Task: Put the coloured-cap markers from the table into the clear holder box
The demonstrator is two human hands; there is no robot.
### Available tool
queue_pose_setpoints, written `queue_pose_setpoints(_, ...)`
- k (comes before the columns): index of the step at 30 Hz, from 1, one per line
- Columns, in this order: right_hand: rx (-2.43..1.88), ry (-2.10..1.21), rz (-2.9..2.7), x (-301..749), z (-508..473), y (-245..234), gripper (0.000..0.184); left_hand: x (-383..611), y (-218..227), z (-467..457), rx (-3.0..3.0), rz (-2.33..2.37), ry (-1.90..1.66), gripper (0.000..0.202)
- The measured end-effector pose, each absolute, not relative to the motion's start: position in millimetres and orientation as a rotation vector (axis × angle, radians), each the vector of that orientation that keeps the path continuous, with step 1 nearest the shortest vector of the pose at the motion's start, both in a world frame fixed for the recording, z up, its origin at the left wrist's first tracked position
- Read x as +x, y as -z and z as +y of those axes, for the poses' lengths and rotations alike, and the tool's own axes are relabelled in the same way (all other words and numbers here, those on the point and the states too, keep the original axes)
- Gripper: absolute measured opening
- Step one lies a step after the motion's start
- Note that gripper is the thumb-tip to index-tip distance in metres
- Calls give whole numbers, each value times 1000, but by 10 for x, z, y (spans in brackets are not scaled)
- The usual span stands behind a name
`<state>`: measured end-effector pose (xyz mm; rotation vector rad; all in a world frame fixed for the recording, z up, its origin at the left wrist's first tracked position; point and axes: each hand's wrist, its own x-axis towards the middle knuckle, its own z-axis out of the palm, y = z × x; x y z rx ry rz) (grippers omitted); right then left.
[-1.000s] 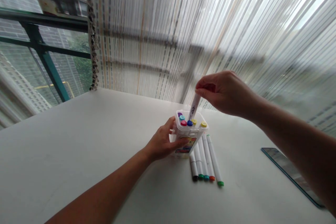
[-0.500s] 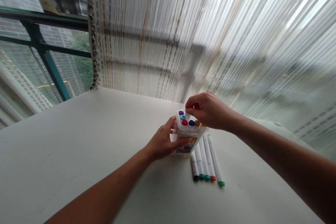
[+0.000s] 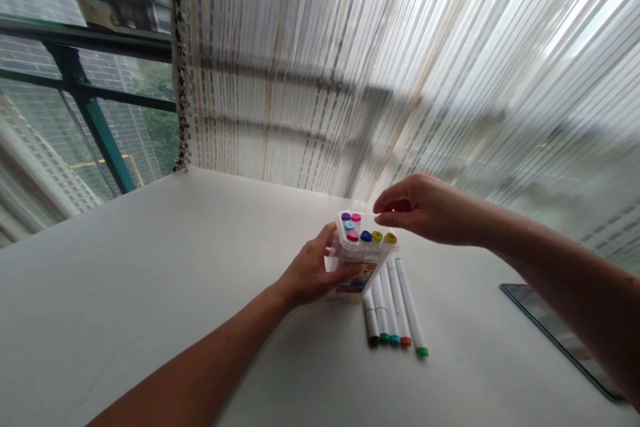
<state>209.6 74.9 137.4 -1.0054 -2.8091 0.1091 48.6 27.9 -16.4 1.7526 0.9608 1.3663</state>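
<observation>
on the table (image 3: 165,267), the left hand (image 3: 310,271) curls firmly round the box (image 3: 366,256) of markers (image 3: 366,236); the right hand (image 3: 433,210), empty, hovers near its top, thumb and fingertips slightly parted.

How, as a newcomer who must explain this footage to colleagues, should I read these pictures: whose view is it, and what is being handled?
There is no machine here, only a person's two bare hands. The single view comes from a camera worn on the head, looking forward and down. The left hand grips a clear plastic box. Seven coloured caps show at its open top. The right hand is near the rim, with no marker visible in it. On the white table, five loose markers lie beside the box. Farther right is a dark flat thing with a teal edge; I cannot tell what it is. Behind hangs a striped curtain.
</observation>
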Motion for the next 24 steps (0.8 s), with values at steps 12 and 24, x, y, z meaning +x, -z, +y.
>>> queue_pose_setpoints(12, -1034, 168, -2976, 2090, 699, -1272, 15, 491, 186, 287, 1758, 975, -1372, 53)
queue_pose_setpoints(24, -878, -125, -2691, 1996, 608, -1444, 17, 490, 179, 278, 1738, 947, -1378, 52)
